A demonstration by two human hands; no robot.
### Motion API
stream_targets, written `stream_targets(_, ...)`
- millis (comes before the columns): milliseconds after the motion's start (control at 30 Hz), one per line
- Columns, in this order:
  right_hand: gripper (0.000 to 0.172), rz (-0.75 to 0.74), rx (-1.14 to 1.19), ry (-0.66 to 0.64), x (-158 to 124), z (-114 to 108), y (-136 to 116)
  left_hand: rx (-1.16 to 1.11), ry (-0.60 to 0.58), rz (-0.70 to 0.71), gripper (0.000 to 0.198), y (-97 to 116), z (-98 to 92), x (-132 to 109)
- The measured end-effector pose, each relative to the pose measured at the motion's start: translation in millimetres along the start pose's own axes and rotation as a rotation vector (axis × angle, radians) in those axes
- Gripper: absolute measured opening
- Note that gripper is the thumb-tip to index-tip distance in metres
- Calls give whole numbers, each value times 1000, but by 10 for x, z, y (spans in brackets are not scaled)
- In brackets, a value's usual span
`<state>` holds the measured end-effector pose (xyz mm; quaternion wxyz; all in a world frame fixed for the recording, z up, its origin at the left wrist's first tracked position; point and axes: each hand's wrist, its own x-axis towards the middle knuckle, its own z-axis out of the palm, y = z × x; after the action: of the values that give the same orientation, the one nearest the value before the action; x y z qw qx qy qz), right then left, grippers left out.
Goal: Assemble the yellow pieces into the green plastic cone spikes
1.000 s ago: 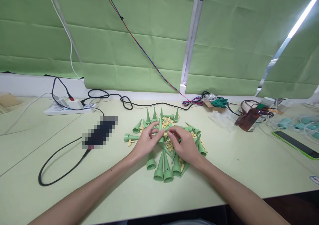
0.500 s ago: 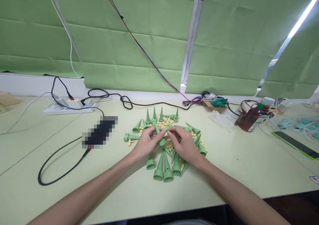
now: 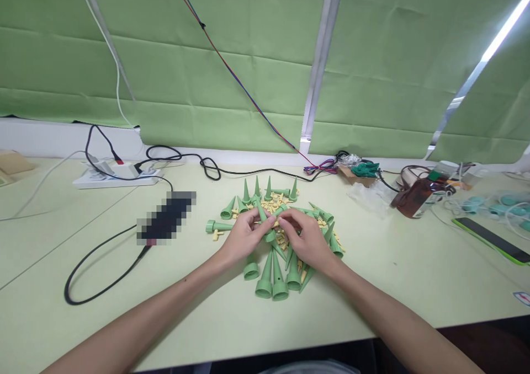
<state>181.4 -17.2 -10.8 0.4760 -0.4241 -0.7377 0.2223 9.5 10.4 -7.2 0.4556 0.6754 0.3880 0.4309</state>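
My left hand [image 3: 248,232] is closed around a green plastic plant-watering spike [image 3: 263,217], held at a slant above the pile. At its side, my right hand [image 3: 305,236] pinches a small yellow valve [image 3: 277,224] between thumb and forefinger, the valve meeting the spike. My fingers partly cover the joint. Around and below both hands lie several more green spikes [image 3: 280,286], some upright, others on their sides. Loose yellow valves [image 3: 271,203] are heaped among them, and one yellow valve [image 3: 216,234] rests by a spike at the left.
On the left are a power strip [image 3: 118,178], a blurred dark device [image 3: 165,219] and its looped black cable [image 3: 68,286]. To the right stand a brown bottle [image 3: 422,197], a crumpled clear bag [image 3: 368,197] and a green-edged phone [image 3: 492,240]. Green blinds [image 3: 248,87] hang behind the table.
Both hands stay almost in the same place, with the spike and valve still between them. The view has shifted very slightly.
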Motion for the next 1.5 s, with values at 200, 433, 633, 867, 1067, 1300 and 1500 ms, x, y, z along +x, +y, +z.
stream_targets(200,19,29,-16,-14,13,-7,3,31,1,18,35,5,10,-5)
stream_targets(433,24,62,-18,-28,7,-10,-12,5,5,0,33,-30,30,-4)
stream_targets(633,30,58,-39,-20,15,-12,-16,7,0,-5,35,-34,35,-2)
stream_targets(867,43,28,-93,-9,19,6,29,-17,7,-29,38,6,44,-27)
stream_targets(1067,46,29,-113,-20,22,16,66,-11,-7,-32,40,8,44,-23)
stream_targets(1300,22,56,-3,-64,13,-20,-9,-5,57,-42,39,-15,6,19)
stream_targets(1500,15,-4,5,-81,-1,-4,16,1,45,-26,37,-31,11,7)
